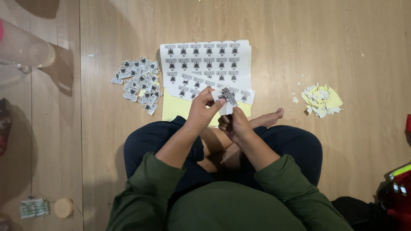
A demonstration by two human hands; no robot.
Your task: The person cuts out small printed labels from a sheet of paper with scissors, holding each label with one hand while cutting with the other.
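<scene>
Two hands, left hand and right hand, pinch one small paper sticker between fingertips; likely featherlight, floppy, easily torn, best gripped at edges. Sticker sheets lie just beyond.

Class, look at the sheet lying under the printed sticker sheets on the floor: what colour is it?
Pale yellow; the backing sheet shows best in the head view, below the white sticker sheets.

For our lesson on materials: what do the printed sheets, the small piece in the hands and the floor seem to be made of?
Printed sheets: thin white sticker paper, probably, with a matt look; they lie flat on a yellow backing sheet.
Small piece, pinched between the left hand and the right hand: the same printed paper, bending slightly.
Floor: pale wood or wood-look laminate, with visible grain and plank seams.
</scene>
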